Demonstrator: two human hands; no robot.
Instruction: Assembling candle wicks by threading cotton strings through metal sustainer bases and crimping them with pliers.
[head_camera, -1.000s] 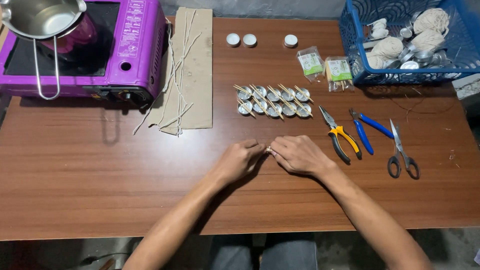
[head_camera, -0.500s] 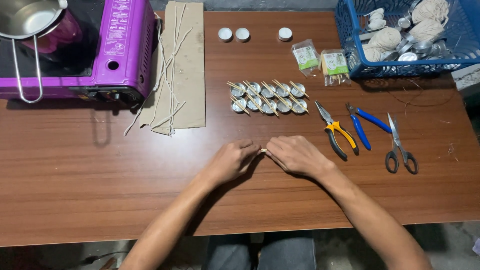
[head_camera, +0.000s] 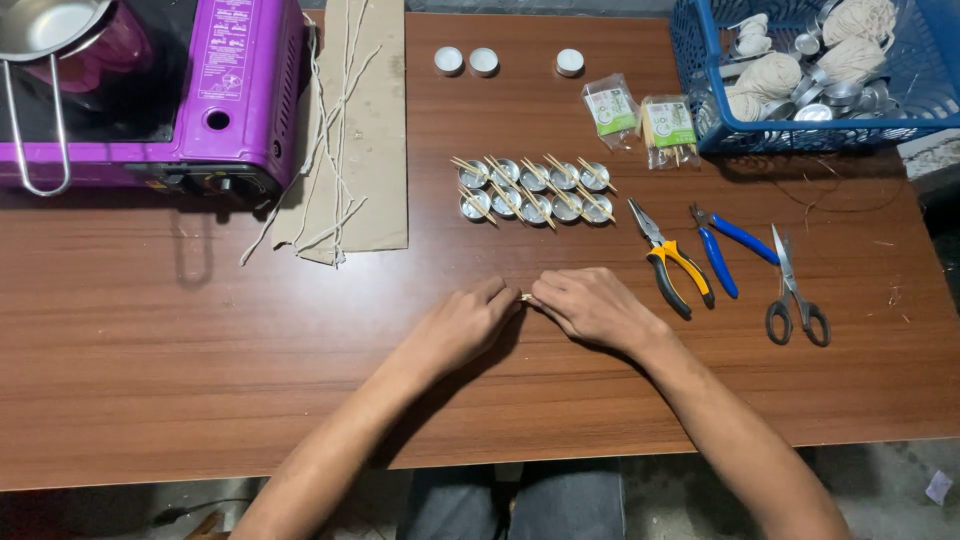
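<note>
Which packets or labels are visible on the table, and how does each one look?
Left packet: small clear bag, green-white label, left of the blue basket.
Right packet: similar bag holding pale sticks, beside it.
Stove label: white printed rectangle on the purple stove, far left.

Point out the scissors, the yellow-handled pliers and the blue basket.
scissors (head_camera: 789, 275): head view, pivot where the blades cross.
yellow-handled pliers (head_camera: 672, 262): head view, upper handle near the joint.
blue basket (head_camera: 690, 60): head view, left wall.

tiny item pinched between fingertips: too small to tell | pot, blue basket: cut off by top edge
</note>
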